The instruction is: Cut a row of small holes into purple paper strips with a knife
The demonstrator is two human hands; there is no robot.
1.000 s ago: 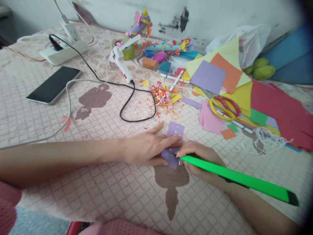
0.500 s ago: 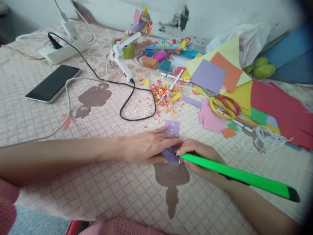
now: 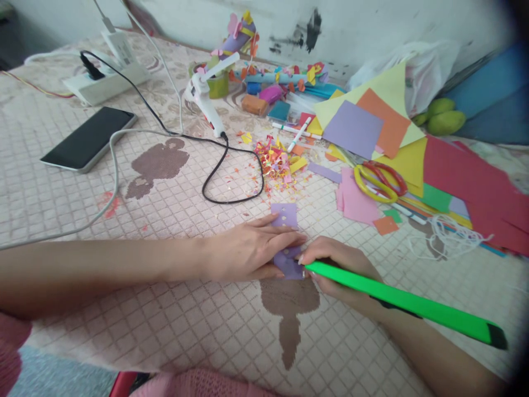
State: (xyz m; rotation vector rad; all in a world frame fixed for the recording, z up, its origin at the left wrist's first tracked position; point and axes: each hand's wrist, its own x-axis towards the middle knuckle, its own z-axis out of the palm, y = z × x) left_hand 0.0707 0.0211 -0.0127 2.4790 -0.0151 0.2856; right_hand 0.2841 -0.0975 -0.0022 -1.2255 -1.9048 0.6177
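Note:
A small strip of purple paper (image 3: 284,214) with punched holes lies on the tablecloth. My left hand (image 3: 258,249) rests flat across its middle, fingers spread, and hides part of it. In my right hand (image 3: 336,263) is a bright green utility knife (image 3: 397,292) with a black end cap, its handle slanting down to the right. The front tip of the knife is at the lower right edge of the strip. Fingers cover the tip, so I cannot make out the blade.
Behind the hands are paper scraps (image 3: 276,160), a white glue gun (image 3: 206,107) and its black cord. Scissors (image 3: 378,182), coloured paper sheets (image 3: 353,128) and white string (image 3: 452,237) lie to the right. A phone (image 3: 88,139) and power strip (image 3: 105,80) are at left.
The purple strip's far end has shifted slightly left, and its near part shows a little more. Both hands stay almost in place; the knife's rear end has dipped slightly.

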